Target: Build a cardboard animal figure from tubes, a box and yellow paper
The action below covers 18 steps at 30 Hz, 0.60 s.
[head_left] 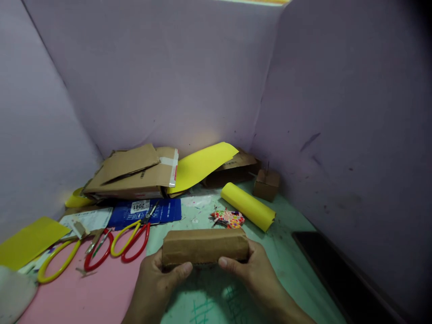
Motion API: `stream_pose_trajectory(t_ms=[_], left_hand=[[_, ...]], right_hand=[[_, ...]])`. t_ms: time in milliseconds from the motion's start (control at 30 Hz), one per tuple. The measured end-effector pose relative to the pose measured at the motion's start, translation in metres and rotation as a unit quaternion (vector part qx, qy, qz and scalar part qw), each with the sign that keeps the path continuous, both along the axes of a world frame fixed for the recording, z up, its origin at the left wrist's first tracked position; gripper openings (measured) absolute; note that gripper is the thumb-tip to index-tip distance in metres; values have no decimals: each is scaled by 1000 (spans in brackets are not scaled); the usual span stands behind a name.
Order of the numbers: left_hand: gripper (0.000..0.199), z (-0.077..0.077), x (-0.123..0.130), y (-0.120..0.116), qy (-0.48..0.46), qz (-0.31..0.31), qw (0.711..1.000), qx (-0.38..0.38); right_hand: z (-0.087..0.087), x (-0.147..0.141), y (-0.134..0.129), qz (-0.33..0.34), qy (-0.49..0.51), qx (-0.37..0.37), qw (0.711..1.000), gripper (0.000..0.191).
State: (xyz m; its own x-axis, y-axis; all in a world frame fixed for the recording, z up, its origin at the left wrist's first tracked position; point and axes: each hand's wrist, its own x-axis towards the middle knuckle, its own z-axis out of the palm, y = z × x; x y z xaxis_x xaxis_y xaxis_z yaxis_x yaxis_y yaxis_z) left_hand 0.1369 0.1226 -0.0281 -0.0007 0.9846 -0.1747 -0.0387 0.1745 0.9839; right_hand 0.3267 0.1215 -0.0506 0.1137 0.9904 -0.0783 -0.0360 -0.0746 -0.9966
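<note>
A long, narrow brown cardboard box (205, 245) is held level in both hands, low in the middle of the view. My left hand (162, 274) grips its left end, the thumb along the lower front edge. My right hand (246, 267) wraps round the right end, its thumb on the same edge. The other fingers are mostly hidden behind the box. Just beyond the box lie a small colourful patterned piece (229, 218) and a rolled yellow sheet (249, 206).
Red and yellow-handled scissors (135, 238) lie left, near a pink sheet (87, 292) and a blue packet (170, 210). Cardboard pieces (130, 171) and a yellow sheet (202, 166) are piled behind. A small cardboard block (266, 184) stands back right; a dark flat object (337, 274) lies right.
</note>
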Motion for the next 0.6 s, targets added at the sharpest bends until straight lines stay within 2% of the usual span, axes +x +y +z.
stream_pose_trajectory(t_ms=[200,300,367,467,600], left_hand=[[32,2,6,-5,18,36,999,15],[31,4,5,-5,27,32,999,20],[34,6,3,-4,21,21,999,13],[38,6,-1,-2,9,4,1000,11],[37,2,-4,1,8,-29,999,24]], right_hand=[[3,-4,-3,-32,8,-3,999,34],[0,-2,-2,-26,17,9,999,37],[0,1,1,-5,31,19,999,44],[2,4,5,66,79,31,994,55],[4,5,6,137,114,30,983,57]])
